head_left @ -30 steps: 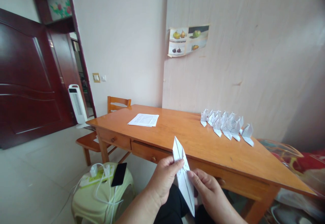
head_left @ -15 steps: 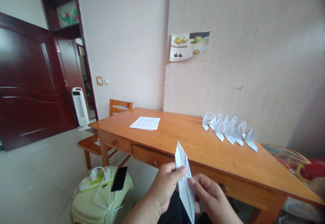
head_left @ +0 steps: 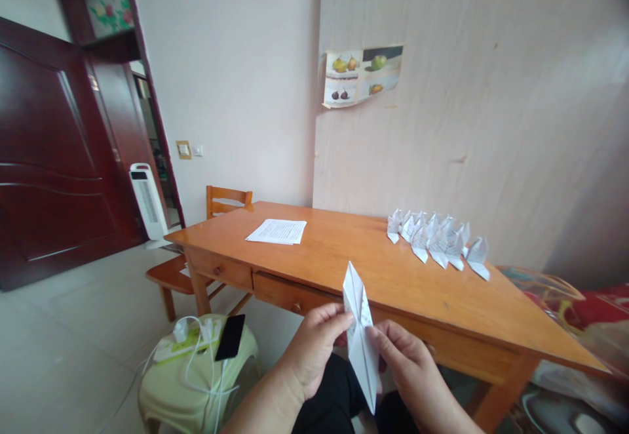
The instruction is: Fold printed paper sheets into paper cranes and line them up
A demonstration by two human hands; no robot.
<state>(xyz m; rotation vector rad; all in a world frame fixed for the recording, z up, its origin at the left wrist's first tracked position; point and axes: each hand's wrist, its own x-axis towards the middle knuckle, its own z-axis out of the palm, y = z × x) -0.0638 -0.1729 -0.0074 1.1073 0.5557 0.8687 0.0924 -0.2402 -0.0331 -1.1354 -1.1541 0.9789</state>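
A long, narrow piece of folded white paper (head_left: 362,349), pointed at both ends and creased down its middle, is held upright in front of the table's near edge. My left hand (head_left: 319,342) pinches its left side, with the thumb on the front. On the other side, a little lower, my right hand (head_left: 400,352) grips the right edge between thumb and fingers. Several folded paper pieces (head_left: 437,240) stand grouped at the table's back right. A stack of printed sheets (head_left: 276,231) lies flat at the table's back left.
The wooden table (head_left: 339,237) has drawers along its front. At lower left, a pale green stool (head_left: 196,381) bears a black phone (head_left: 230,337), a power strip (head_left: 187,345) and white cables. A wooden chair (head_left: 228,195) stands behind the table's left end.
The view has shifted slightly. My left thumb has moved back from the paper's middle toward its left edge, and the folded paper sits a little higher, showing more of its lower tip.
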